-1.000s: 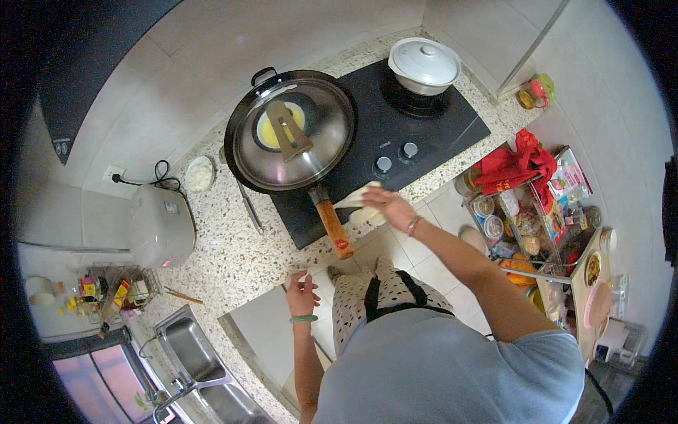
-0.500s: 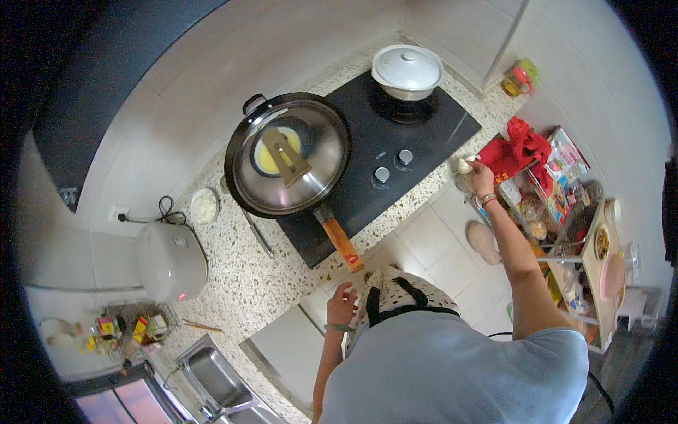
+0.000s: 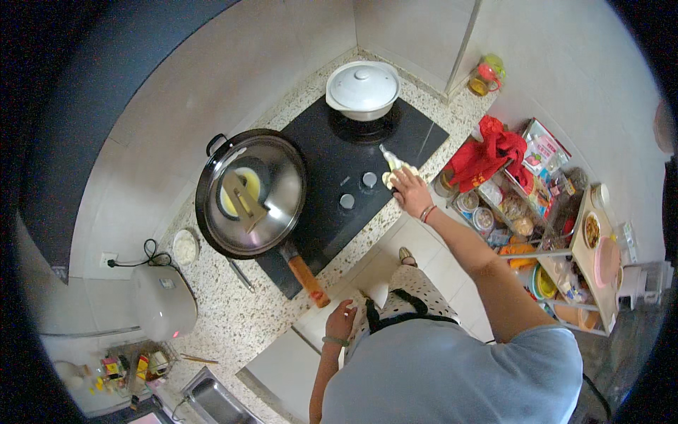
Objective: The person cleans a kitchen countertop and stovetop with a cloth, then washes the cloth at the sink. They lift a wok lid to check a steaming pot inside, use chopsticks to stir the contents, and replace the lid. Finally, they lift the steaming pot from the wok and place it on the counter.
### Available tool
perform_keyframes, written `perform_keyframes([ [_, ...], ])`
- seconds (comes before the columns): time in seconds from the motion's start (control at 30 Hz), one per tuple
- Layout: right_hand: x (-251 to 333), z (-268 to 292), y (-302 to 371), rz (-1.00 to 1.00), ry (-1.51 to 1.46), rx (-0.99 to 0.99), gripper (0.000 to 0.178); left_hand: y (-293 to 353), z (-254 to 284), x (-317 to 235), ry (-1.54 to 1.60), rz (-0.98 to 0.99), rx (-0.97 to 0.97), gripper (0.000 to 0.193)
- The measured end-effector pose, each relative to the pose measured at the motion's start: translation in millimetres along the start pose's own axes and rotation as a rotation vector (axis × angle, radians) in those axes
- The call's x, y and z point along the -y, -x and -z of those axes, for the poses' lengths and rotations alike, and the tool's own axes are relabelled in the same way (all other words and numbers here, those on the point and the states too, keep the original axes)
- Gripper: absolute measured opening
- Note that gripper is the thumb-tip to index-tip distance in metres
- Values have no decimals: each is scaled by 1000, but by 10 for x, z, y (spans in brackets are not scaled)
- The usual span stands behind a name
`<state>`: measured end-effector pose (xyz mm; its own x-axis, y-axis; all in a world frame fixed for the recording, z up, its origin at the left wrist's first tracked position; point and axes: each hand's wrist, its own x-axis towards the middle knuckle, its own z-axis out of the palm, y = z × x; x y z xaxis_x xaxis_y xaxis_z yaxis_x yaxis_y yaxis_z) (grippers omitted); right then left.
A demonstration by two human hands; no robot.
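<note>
A pale crumpled cloth [image 3: 392, 178] lies on the right part of the black cooktop [image 3: 319, 192], near its front edge. My right hand [image 3: 411, 191] presses down on this cloth with its fingers over it, to the right of the two silver knobs [image 3: 369, 179]. Low by my side hangs my left hand [image 3: 341, 321], empty, its fingers loosely bent and apart. It is closest to the wooden handle [image 3: 306, 280] of a black wok [image 3: 300, 205]. A steel lid [image 3: 279, 162] covers the wok.
A white lidded pot [image 3: 363, 88] stands on the far burner. Left of the wok are a small white bowl [image 3: 186, 247] and a rounded white appliance [image 3: 164, 300]. At the right, a shelf rack [image 3: 558, 283] holds jars and packets beside a red bag [image 3: 487, 157].
My right hand has moved from beyond the counter's right edge onto the cooktop with the cloth, which is now spread more. The view has shifted; my left hand stays low.
</note>
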<state>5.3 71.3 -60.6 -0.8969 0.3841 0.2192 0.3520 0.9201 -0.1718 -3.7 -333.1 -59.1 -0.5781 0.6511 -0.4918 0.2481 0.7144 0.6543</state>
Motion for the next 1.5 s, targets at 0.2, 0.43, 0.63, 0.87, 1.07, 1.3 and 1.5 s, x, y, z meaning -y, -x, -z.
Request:
perform_keyframes([
  [0.2,-419,-101,-329,77,54,28,41,-504,-456,-696,222,-160,-71,32],
  [0.43,-1189,-289,-870,3,123,71,43,-1259,-538,-1850,428,-260,-115,29],
  [0.63,-1688,-259,-1345,-6,114,31,48,-1386,-665,-1961,558,31,-159,20],
  [0.87,-2292,-417,-1754,-82,6,-2,45,-1343,-731,-2023,733,179,-132,18],
  [1.07,-2791,-296,-1484,-88,82,60,45,-1269,-818,-1958,915,202,-91,26],
  [1.3,-2640,-172,-522,-150,89,-155,45,-1219,-791,-1936,800,123,-13,24],
  [1.5,-1797,-320,12,-221,130,-262,42,-1168,-710,-1741,732,38,22,22],
])
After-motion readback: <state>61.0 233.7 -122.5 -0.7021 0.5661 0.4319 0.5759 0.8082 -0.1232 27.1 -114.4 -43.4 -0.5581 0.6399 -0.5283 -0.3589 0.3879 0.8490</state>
